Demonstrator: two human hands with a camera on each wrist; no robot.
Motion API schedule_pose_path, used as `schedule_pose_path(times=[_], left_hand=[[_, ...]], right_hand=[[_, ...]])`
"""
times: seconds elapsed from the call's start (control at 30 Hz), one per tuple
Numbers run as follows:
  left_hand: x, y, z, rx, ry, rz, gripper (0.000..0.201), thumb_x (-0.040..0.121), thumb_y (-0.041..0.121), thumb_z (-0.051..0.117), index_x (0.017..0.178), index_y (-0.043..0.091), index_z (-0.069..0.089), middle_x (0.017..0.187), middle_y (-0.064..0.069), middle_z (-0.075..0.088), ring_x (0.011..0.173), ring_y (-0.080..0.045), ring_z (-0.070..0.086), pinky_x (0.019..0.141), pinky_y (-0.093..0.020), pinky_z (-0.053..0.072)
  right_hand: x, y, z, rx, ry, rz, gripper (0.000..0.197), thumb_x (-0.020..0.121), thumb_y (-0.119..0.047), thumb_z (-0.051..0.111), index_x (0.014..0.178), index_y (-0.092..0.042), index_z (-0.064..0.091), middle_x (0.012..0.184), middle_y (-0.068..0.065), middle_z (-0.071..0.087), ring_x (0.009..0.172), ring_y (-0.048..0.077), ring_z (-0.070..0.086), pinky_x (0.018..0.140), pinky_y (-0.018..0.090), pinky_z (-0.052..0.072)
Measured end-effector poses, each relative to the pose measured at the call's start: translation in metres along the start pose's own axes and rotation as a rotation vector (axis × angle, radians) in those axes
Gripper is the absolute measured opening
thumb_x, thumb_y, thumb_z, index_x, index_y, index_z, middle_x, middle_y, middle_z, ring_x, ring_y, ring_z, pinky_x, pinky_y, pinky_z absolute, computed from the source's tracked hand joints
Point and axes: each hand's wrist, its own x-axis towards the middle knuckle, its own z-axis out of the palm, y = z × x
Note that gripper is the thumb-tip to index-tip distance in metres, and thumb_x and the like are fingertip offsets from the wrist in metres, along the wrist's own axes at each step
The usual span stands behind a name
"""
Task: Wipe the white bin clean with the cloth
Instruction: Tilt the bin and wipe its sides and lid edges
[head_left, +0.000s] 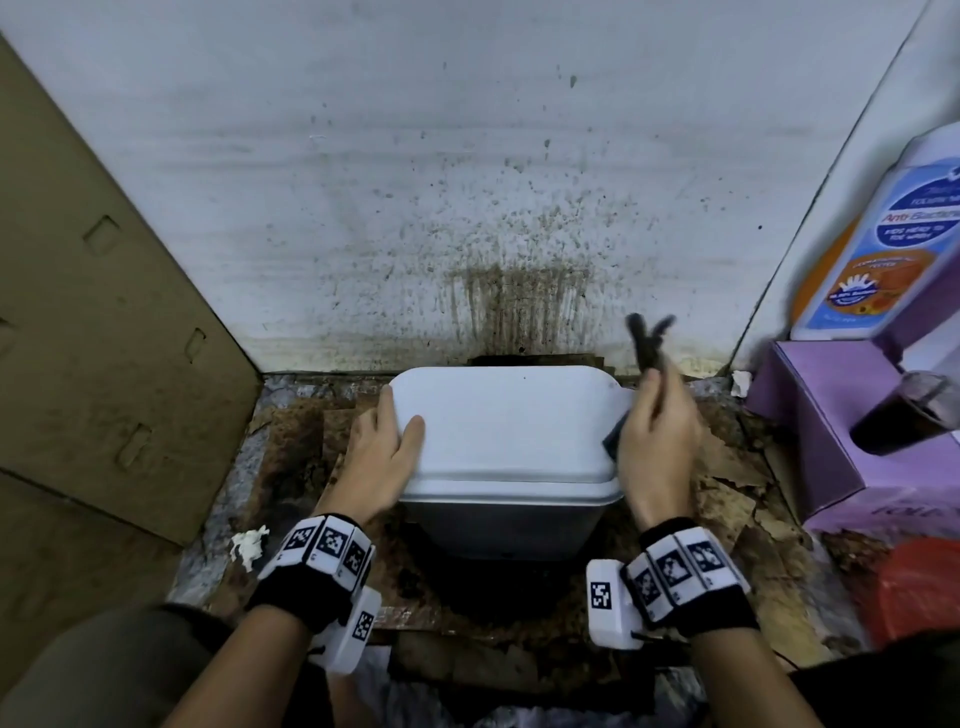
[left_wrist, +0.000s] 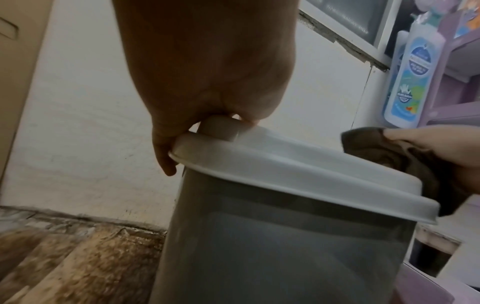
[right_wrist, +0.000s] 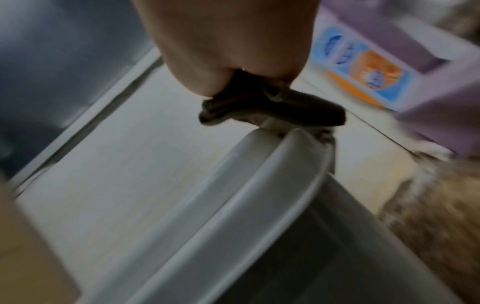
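The white bin (head_left: 504, 431) stands on the dirty floor against the wall, its lid closed; its grey body (left_wrist: 285, 257) shows in the left wrist view. My left hand (head_left: 384, 447) grips the lid's left edge, thumb on top and fingers (left_wrist: 166, 160) curled over the rim. My right hand (head_left: 654, 421) holds a dark cloth (head_left: 649, 343) at the lid's right rear corner. The cloth (right_wrist: 272, 107) is pinched between thumb and fingers just over the lid rim (right_wrist: 246, 195); one end sticks up past my fingers. From the left wrist, the cloth (left_wrist: 389, 156) hangs against the lid's far edge.
A cardboard sheet (head_left: 104, 338) leans at the left. The white wall (head_left: 519, 260) behind the bin is spattered brown. At the right stand a purple box (head_left: 831, 441), a blue-labelled bottle (head_left: 883, 234), a dark cup (head_left: 904, 421) and something red (head_left: 919, 587). A crumpled tissue (head_left: 249, 543) lies on the floor.
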Motion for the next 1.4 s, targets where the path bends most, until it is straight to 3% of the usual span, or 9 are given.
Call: schedule_pose_path(times=[0.17,0.3,0.43,0.57,0.87,1.03,1.1,1.27,1.4], left_hand=[[-0.003,0.000,0.002,-0.029,0.030,0.001,0.069,0.106,0.056,0.029,0.163,0.032,-0.003,0.164,0.000,0.013,0.151,-0.029,0.021,0.121,-0.050,0.023],[-0.002,0.000,0.005,-0.034,0.048,0.007,0.067,0.108,0.049,0.030,0.164,0.030,-0.002,0.164,-0.004,0.013,0.151,-0.027,0.020,0.121,-0.046,0.020],[-0.002,0.000,0.005,-0.039,0.044,-0.001,0.067,0.109,0.049,0.029,0.164,0.030,-0.004,0.165,-0.005,0.012,0.152,-0.029,0.020,0.120,-0.046,0.021],[-0.003,0.004,0.005,-0.032,0.042,-0.011,0.065,0.109,0.047,0.028,0.164,0.030,-0.003,0.165,-0.005,0.013,0.152,-0.031,0.017,0.119,-0.048,0.020],[-0.006,0.004,0.004,-0.051,0.026,0.000,0.065,0.108,0.050,0.028,0.164,0.030,-0.001,0.163,-0.002,0.013,0.150,-0.029,0.019,0.118,-0.048,0.022],[-0.008,0.009,0.009,0.059,0.098,-0.097,0.065,0.105,0.054,0.025,0.162,0.034,0.002,0.137,-0.017,0.026,0.107,-0.034,0.042,0.098,-0.044,0.040],[-0.009,0.014,0.011,0.079,0.075,-0.162,0.066,0.104,0.058,0.022,0.161,0.039,-0.003,0.139,-0.023,0.025,0.103,-0.034,0.042,0.096,-0.044,0.040],[-0.014,0.023,0.007,0.064,0.058,-0.204,0.067,0.102,0.065,0.022,0.159,0.048,-0.007,0.158,-0.029,0.021,0.135,-0.043,0.041,0.110,-0.050,0.033],[-0.015,0.018,0.005,-0.037,0.086,-0.166,0.068,0.100,0.069,0.032,0.159,0.052,0.001,0.164,-0.025,0.021,0.151,-0.037,0.027,0.116,-0.050,0.027]], right_hand=[[-0.034,-0.007,0.053,-0.625,-0.370,-0.289,0.045,0.107,-0.024,0.040,0.149,-0.009,0.044,0.161,0.016,0.033,0.149,0.032,0.029,0.118,0.044,0.029],[-0.059,-0.032,0.085,-0.661,-0.517,-0.363,0.052,0.105,-0.019,0.040,0.155,-0.007,0.032,0.165,0.018,0.021,0.153,0.032,0.019,0.121,0.044,0.024],[-0.072,-0.041,0.107,-0.690,-0.585,-0.513,0.049,0.098,-0.025,0.057,0.142,-0.004,0.052,0.151,0.021,0.047,0.140,0.034,0.046,0.106,0.045,0.045],[-0.069,-0.033,0.099,-0.776,-0.583,-0.552,0.053,0.091,-0.020,0.065,0.140,-0.004,0.055,0.149,0.021,0.050,0.136,0.033,0.051,0.102,0.041,0.048],[-0.024,0.000,0.027,-0.770,-0.370,-0.277,0.050,0.106,-0.021,0.038,0.154,-0.006,0.035,0.164,0.018,0.025,0.152,0.032,0.024,0.119,0.043,0.026],[-0.015,0.016,0.009,-0.520,-0.277,-0.043,0.049,0.108,-0.025,0.032,0.156,-0.011,0.032,0.164,0.018,0.023,0.150,0.033,0.019,0.122,0.045,0.017],[-0.010,0.017,0.004,-0.365,-0.270,0.083,0.051,0.109,-0.027,0.030,0.158,-0.014,0.028,0.163,0.015,0.025,0.149,0.032,0.019,0.121,0.043,0.017],[0.010,0.022,-0.007,-0.122,-0.343,0.308,0.053,0.110,-0.035,0.029,0.158,-0.015,0.028,0.161,0.010,0.034,0.149,0.028,0.028,0.117,0.038,0.024],[0.024,0.038,-0.012,-0.039,-0.379,0.359,0.052,0.107,-0.042,0.032,0.152,-0.016,0.043,0.149,0.007,0.052,0.139,0.030,0.045,0.115,0.046,0.037]])
